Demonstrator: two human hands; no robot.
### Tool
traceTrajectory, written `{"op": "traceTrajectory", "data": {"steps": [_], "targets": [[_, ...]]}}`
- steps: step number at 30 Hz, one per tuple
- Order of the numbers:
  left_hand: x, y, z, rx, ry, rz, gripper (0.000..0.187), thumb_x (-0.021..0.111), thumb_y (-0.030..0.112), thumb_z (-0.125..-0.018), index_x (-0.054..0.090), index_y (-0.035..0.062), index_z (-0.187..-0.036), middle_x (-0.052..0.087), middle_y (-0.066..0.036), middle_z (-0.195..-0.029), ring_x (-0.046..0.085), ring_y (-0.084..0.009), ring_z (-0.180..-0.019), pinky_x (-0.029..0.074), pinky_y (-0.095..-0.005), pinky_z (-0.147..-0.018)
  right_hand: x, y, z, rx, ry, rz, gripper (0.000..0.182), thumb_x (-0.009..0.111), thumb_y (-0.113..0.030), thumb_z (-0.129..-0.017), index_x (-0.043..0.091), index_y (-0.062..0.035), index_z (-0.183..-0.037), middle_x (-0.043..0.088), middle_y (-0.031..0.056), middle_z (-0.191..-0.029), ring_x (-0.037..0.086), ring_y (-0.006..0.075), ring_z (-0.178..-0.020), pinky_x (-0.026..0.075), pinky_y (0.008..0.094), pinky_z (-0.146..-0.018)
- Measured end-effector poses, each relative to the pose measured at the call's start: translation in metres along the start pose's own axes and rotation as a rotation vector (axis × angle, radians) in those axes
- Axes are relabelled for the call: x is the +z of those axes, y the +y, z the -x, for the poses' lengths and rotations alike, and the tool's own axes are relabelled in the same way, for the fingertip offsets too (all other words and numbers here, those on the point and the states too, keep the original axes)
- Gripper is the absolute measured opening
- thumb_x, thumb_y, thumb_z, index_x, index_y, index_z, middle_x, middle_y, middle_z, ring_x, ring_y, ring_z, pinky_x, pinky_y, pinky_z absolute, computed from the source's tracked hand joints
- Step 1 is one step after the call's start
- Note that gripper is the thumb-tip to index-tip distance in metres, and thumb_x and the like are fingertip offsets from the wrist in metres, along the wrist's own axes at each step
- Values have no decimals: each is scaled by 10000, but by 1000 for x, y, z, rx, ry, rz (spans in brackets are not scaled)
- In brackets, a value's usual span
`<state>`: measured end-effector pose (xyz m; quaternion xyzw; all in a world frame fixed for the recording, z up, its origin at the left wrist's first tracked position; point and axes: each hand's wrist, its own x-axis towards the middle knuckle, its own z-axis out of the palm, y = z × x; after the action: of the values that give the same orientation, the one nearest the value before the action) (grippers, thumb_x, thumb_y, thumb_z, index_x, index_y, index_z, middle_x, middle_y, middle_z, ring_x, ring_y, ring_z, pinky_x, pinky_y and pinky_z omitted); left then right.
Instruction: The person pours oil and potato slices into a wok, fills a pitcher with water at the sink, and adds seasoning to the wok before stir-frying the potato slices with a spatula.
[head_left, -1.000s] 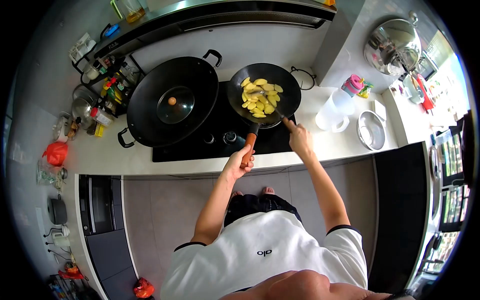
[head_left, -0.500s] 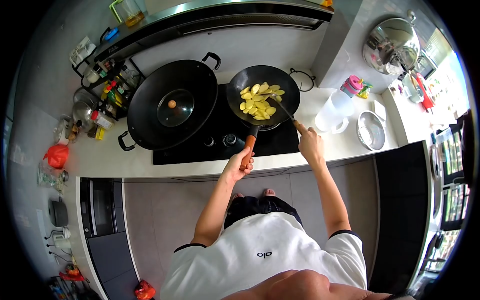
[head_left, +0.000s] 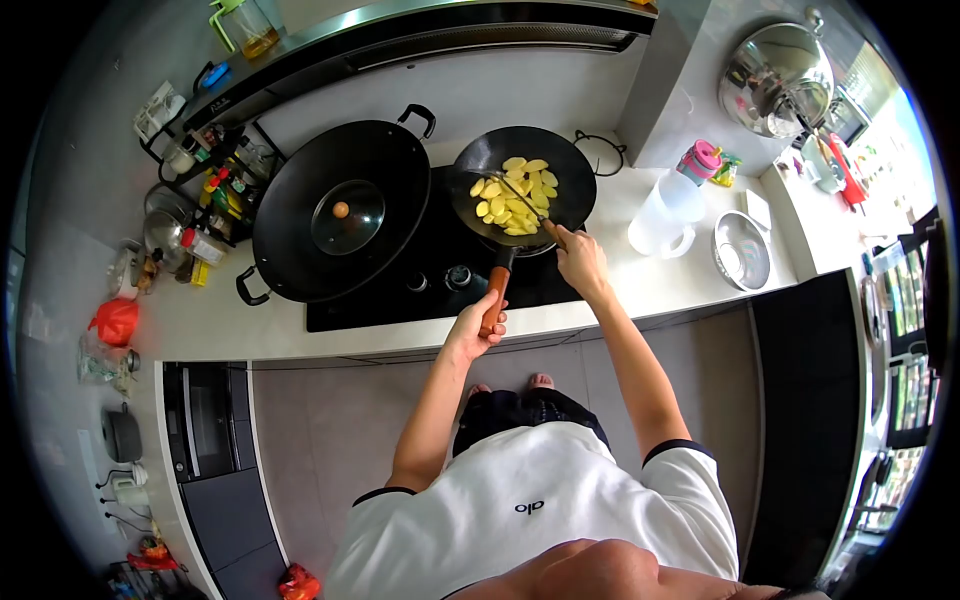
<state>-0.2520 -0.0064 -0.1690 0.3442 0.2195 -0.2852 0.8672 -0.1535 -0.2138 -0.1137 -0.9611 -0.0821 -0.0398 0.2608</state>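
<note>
A: Since half a second ago the right hand (head_left: pixel 578 258) has been brought in toward the frying pan (head_left: pixel 522 186), and the spatula (head_left: pixel 520 197) has been swung so that its blade now lies among the potato slices (head_left: pixel 516 195) on the side of the pan farthest from that grip

B: And the other hand?

A: The left hand (head_left: pixel 478 325) is kept closed around the orange end of the pan handle (head_left: pixel 495 288), fingers wrapped fully. The right hand is closed on the spatula's near end; exactly how the fingers sit cannot be told

B: Where is the pan set?

A: On the black hob (head_left: pixel 440 262), straight ahead of the left grip, with the large lidded wok (head_left: pixel 343 208) just beside it on the left. A white jug (head_left: pixel 662 217) and a steel bowl (head_left: pixel 741 252) are seen beyond the right grip, on the counter (head_left: pixel 655 285)

B: How would the pan be judged to handle?

A: Stiff and fairly heavy, front-loaded by the food, so it is best taken at the orange grip, away from the hot metal. The slices look oily and soft, likely to slide or break. The spatula is judged light and rigid

B: Its axis?

A: The pan's handle runs from the grip forward to the bowl; the spatula's long axis slants from the right grip forward and leftward
</note>
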Motion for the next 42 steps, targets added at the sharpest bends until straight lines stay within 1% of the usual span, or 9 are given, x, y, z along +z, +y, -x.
{"op": "traceTrajectory", "data": {"steps": [3, 6, 9, 17, 24, 31, 35, 38, 42], "targets": [[0, 1, 0, 8, -8, 6, 370, 571, 377, -895, 481, 31, -989, 476, -35, -723, 455, -97, -528, 315, -192, -399, -6, -1, 17, -8, 53, -20, 439, 621, -85, -754, 570, -133, -1187, 613, 171, -885, 604, 379, -812, 494, 441, -717], [0, -1, 1, 7, -7, 14, 368, 569, 376, -896, 483, 30, -987, 476, -35, -722, 455, -98, -528, 314, -192, -401, -14, 5, 35, 40, 59, 112, 413, 519, -56, -801, 564, -211, -1182, 586, 149, -822, 620, 356, -769, 500, 452, -656], [2, 1, 3, 11, 12, 13, 364, 567, 374, -898, 484, 30, -984, 476, -33, -718, 455, -98, -528, 313, -191, -402, -29, 1, 38, 65, -37, 215, 409, 511, -51, -806, 567, -212, -1178, 586, 149, -836, 619, 350, -770, 500, 448, -662], [3, 3, 2, -5, 8, 10, 363, 564, 378, -899, 485, 33, -979, 477, -30, -708, 456, -99, -527, 316, -189, -401, -10, 3, 6, -2, 33, 61, 417, 623, -86, -756, 578, -124, -1169, 606, 158, -874, 601, 352, -834, 485, 437, -733], [5, 0, 5, 18, 30, 4, 384, 572, 397, -887, 503, 33, -989, 474, -26, -707, 429, -85, -517, 288, -182, -400, -56, 20, 36, -5, -57, 354, 415, 527, -79, -809, 597, -251, -1180, 602, 128, -850, 629, 334, -729, 502, 431, -663], [0, 1, 1, -2, -3, 11, 361, 566, 383, -896, 486, 41, -979, 478, -31, -710, 455, -100, -528, 309, -188, -399, -16, 11, 5, -75, 64, 247, 429, 448, -54, -829, 583, -256, -1183, 593, 131, -840, 628, 337, -718, 507, 426, -642], [1, 0, 1, -1, -7, 18, 361, 568, 385, -895, 487, 42, -974, 479, -31, -709, 456, -101, -526, 308, -188, -399, 0, 3, -12, -15, 31, 197, 432, 577, -77, -759, 587, -171, -1181, 604, 132, -885, 615, 337, -810, 501, 420, -696], [-1, 0, 0, -1, -22, 21, 363, 568, 385, -894, 484, 42, -977, 480, -30, -710, 457, -100, -526, 308, -187, -399, 4, 8, -12, -69, 71, 200, 485, 466, -32, -792, 554, -236, -1222, 594, 128, -856, 632, 334, -751, 511, 428, -655], [2, 0, 2, 5, -2, 17, 368, 569, 387, -892, 485, 40, -982, 475, -28, -707, 444, -94, -520, 299, -185, -400, -8, 12, 5, -43, 60, 204, 461, 477, -32, -793, 583, -223, -1199, 602, 128, -855, 630, 336, -744, 505, 430, -651]]}}
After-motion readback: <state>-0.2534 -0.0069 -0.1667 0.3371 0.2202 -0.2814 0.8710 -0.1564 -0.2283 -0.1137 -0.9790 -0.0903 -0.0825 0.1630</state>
